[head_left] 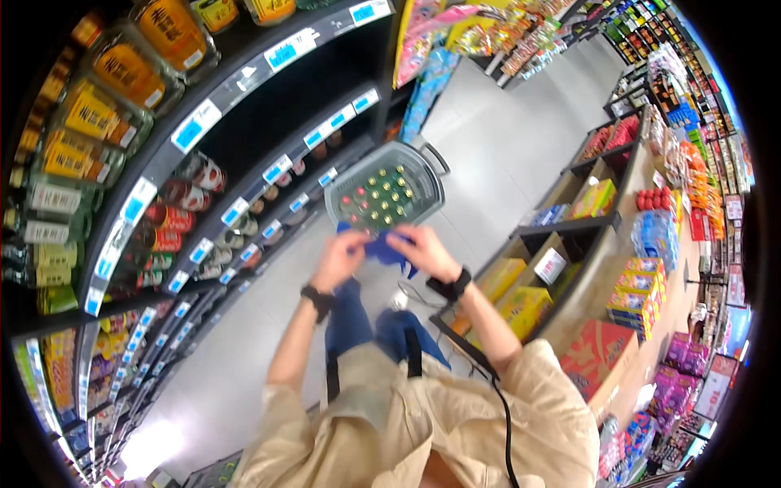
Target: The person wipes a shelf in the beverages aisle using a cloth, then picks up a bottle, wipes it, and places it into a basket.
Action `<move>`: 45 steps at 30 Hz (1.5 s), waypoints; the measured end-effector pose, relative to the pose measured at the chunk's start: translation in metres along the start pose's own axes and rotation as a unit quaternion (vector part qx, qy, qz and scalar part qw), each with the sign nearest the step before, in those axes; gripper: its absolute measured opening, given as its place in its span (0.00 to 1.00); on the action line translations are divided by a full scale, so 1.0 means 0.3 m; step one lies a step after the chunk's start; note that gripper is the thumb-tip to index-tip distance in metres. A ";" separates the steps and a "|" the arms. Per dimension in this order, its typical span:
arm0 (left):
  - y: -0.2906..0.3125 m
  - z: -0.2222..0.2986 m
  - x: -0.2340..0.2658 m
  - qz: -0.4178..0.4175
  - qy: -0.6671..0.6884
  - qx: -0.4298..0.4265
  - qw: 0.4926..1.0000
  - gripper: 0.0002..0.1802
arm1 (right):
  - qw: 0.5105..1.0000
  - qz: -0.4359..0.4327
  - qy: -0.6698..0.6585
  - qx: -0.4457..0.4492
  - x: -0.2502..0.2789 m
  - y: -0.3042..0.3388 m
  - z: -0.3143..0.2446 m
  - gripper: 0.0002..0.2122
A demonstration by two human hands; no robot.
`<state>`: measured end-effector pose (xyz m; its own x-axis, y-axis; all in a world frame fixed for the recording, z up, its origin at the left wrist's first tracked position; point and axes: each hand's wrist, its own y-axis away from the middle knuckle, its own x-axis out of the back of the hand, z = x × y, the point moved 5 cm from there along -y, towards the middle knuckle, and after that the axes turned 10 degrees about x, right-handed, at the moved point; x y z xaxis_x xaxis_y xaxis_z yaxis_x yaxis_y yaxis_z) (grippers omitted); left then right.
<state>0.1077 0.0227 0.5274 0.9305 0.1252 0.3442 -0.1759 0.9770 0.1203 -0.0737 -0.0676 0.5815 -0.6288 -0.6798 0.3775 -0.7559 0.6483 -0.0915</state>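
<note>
- Presently, the person is wearing a beige shirt (pixel 350 447) and dark bands (pixel 319 302) on both wrists.
- The left hand (pixel 348 250) is pinching one end of a blue cloth-like item (pixel 381 247), fingers curled and nearly together.
- The right hand (pixel 423 249) is gripping its other end, thumb and fingers bent inward; exact fingertip contact is blurred.
- The blue item is stretching between both hands, just before a grey basket (pixel 348 176).
- Green bottles (pixel 386 191) with gold and red caps are standing inside the basket.
- Stocked shelving (pixel 244 85) is lining the left side.
- Yellow boxes (pixel 522 313) are occupying a display at right.
- Pale floor (pixel 496 122) is extending beyond.
</note>
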 end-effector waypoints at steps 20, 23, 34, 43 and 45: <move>-0.092 0.718 0.071 -0.048 -0.186 -0.222 0.956 0.23 | 0.978 0.162 -0.123 -0.038 0.351 -0.010 -0.275 0.23; -0.092 0.712 0.048 0.017 -0.269 -0.292 0.917 0.28 | 0.969 0.123 -0.193 -0.096 0.351 -0.052 -0.261 0.22; -0.101 0.553 0.082 0.117 -0.031 -0.112 0.986 0.07 | 0.926 0.026 -0.343 -0.152 0.314 -0.023 -0.209 0.15; 0.149 0.460 0.106 0.066 0.212 -0.028 0.975 0.10 | 0.983 -0.153 0.102 0.012 0.125 0.028 -0.058 0.18; 0.178 0.410 0.095 0.076 0.228 -0.030 0.970 0.11 | 0.986 -0.128 0.094 0.046 0.100 -0.002 0.051 0.18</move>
<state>0.0853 0.0573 0.6582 0.9429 0.3190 -0.0960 -0.3165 0.9477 0.0406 -0.0950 -0.0936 0.5790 -0.3775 -0.7359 0.5621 -0.9039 0.4247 -0.0511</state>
